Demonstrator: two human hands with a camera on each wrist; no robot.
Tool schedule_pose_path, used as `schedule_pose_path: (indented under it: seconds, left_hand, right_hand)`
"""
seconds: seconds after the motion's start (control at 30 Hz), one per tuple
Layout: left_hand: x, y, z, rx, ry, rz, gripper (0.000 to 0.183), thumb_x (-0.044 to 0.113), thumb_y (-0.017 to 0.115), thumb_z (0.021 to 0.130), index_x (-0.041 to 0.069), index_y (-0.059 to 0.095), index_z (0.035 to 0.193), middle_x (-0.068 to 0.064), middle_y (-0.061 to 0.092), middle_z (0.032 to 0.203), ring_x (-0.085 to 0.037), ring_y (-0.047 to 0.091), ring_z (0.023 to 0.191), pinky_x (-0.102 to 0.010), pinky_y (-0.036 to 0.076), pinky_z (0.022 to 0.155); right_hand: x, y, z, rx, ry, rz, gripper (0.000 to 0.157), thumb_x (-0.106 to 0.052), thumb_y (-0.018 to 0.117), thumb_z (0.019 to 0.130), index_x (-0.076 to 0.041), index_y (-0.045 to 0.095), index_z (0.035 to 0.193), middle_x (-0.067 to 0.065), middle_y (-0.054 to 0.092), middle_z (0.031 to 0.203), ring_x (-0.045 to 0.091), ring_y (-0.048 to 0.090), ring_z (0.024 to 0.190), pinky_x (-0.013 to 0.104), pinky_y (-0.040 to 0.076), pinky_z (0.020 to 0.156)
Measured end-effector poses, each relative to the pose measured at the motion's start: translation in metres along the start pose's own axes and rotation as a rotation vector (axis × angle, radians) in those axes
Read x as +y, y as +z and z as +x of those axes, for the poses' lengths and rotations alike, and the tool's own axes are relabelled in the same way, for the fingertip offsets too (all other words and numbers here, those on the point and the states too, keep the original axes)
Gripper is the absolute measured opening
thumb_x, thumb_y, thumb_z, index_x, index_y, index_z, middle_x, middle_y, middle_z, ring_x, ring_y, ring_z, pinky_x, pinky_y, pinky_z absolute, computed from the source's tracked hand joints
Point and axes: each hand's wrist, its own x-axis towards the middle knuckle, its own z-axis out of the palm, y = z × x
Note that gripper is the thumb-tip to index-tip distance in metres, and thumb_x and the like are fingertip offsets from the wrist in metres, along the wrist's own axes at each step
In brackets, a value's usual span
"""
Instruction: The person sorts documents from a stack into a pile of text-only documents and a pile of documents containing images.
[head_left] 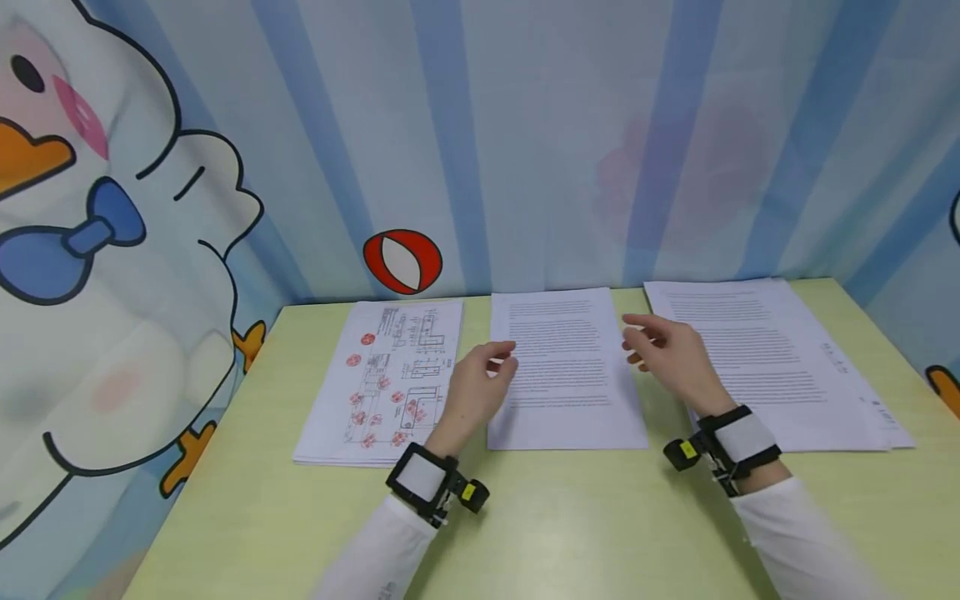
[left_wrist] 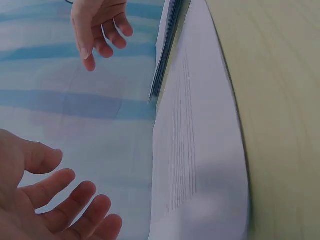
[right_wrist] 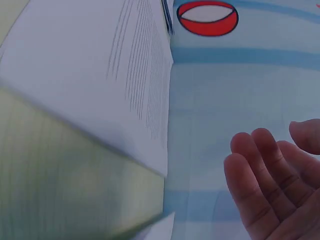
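Over the pale table, the left hand and right hand, both relaxed and holding nothing, flank 1 printed page between 2 paper stacks.

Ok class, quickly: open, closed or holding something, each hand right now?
Left hand: open, fingers relaxed, holding nothing.
Right hand: open, holding nothing.

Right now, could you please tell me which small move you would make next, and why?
I would probably lower the left grip and the right grip toward the side edges of the middle paper: both look empty, are raised above the table, and hang near its opposite sides.
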Motion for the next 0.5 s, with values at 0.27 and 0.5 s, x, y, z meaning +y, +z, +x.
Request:
schedule_pose_path:
  seconds: [0.27,0.5]
  left_hand:
    - [0.028,0.061,0.014,-0.116,0.054,-0.035,0.037,0.021,0.051,0.093,0.012,0.056,0.129,-0.007,0.058,0.125,-0.021,0.058,0.105,-0.036,0.049,0.086]
    - [0.048,0.107,0.021,-0.222,-0.049,-0.13,0.041,0.024,0.053,0.093,0.017,0.052,0.133,-0.003,0.058,0.126,-0.014,0.059,0.104,-0.031,0.051,0.083]
  right_hand:
    - [0.032,-0.048,-0.016,0.108,-0.01,-0.172,0.049,-0.036,0.049,0.094,-0.006,0.052,0.133,0.025,0.066,0.106,0.036,0.06,0.093,0.036,0.047,0.063]
    - [0.056,-0.077,-0.024,0.113,0.03,-0.178,0.056,-0.034,0.05,0.095,-0.003,0.041,0.14,0.034,0.042,0.137,0.051,0.038,0.122,0.066,0.034,0.091]
